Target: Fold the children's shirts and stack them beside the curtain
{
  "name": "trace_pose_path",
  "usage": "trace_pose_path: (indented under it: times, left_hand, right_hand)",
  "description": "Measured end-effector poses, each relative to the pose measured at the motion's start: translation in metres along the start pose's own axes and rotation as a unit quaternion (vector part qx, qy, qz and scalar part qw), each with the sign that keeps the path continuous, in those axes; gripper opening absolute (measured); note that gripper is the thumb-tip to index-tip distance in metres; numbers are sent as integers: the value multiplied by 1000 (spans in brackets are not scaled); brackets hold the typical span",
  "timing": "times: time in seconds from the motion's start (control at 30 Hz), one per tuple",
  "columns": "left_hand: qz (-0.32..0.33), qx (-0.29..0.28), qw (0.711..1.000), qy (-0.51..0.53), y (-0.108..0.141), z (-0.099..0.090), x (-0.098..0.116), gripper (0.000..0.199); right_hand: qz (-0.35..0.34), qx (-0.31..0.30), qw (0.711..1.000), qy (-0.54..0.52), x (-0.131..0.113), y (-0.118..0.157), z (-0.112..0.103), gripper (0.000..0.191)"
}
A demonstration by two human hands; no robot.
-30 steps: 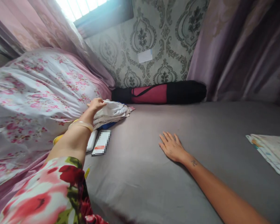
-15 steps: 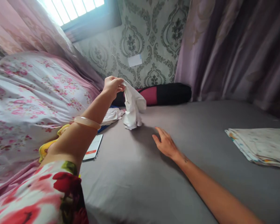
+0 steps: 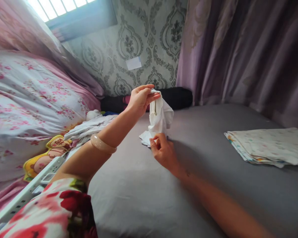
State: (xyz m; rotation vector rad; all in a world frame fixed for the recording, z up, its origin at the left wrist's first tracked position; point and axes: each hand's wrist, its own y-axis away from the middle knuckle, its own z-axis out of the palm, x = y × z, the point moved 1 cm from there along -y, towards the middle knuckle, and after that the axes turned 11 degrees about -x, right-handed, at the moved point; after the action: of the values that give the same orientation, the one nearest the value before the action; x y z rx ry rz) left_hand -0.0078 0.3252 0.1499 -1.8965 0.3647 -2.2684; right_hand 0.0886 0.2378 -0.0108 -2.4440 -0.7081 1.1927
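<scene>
A limp piece of white cloth [image 3: 161,114], perhaps a small garment, hangs in folds above the bed. My left hand [image 3: 142,99] pinches its top edge between thumb and fingers, the arm stretched forward. Down at the cloth's lower end, my right hand [image 3: 162,150] is closed, thumb against curled fingers, with the hem between them. A pale corner of the cloth sticks out to the left of my right thumb. Its exact shape is hidden by the folds.
A grey sheet [image 3: 124,185] covers the bed. Folded patterned cloths [image 3: 268,145] lie at the right. To the left are rumpled white clothes [image 3: 89,127], a yellow cartoon item [image 3: 47,157] and a white plastic rack [image 3: 27,191]. A black bolster [image 3: 178,97] lies along the wall.
My left hand has moved right with the white cloth. My right hand, open and apart before, has risen to the cloth's lower end and closed on it. The view has shifted slightly.
</scene>
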Motion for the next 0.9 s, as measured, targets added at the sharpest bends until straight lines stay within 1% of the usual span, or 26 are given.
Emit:
trace_pose_path:
  times: [0.07, 0.1, 0.17, 0.2, 0.27, 0.37, 0.43, 0.5, 0.6, 0.67, 0.7, 0.73, 0.77, 0.83, 0.9]
  left_hand:
    - [20, 3, 1000, -1, 4, 3, -1, 22]
    - [32, 3, 999, -4, 6, 5, -2, 21]
    - [58, -1, 998, -14, 11, 7, -2, 20]
    - [73, -2, 997, -21, 13, 8, -2, 21]
    - [104, -1, 994, -38, 18, 9, 0, 24]
    - [141, 18, 987, -81, 23, 9, 5, 29]
    - [165, 36, 977, -129, 26, 6, 9, 30]
    - [200, 50, 960, -189, 30, 0, 11, 33]
    - [260, 60, 923, -276, 35, -10, 12, 39]
    - [282, 68, 904, -314, 38, -16, 13, 41]
    - [284, 79, 899, -324, 39, -19, 14, 40]
    - [280, 94, 897, -328, 41, -23, 15, 38]
    - [273, 108, 897, -330, 42, -27, 16, 34]
    - [254, 132, 900, -329, 44, -35, 17, 24]
    - [236, 140, 900, -339, 48, -46, 16, 14]
  right_hand:
    - [-25, -88, 995, 51, -5, 0, 1, 35]
    - [-23, -114, 990, 78, -6, -1, -1, 42]
    - [6, -132, 985, 111, -6, -5, -6, 51]
    - [24, -129, 985, 114, -5, -8, -10, 53]
    - [52, -100, 988, 102, -2, -13, -18, 53]
    - [60, -15, 996, 67, 8, -21, -28, 49]
    - [57, 39, 997, 30, 18, -26, -35, 48]
    - [55, 74, 996, -22, 29, -31, -42, 48]
    - [50, 122, 985, -109, 41, -39, -55, 48]
    - [49, 166, 973, -155, 45, -44, -66, 50]
    - [50, 183, 966, -173, 45, -45, -73, 50]
    - [49, 190, 962, -190, 44, -46, -80, 49]
    - [47, 181, 960, -208, 41, -46, -88, 47]
    - [39, 131, 960, -244, 33, -43, -106, 41]
    - [32, 72, 961, -266, 25, -37, -122, 36]
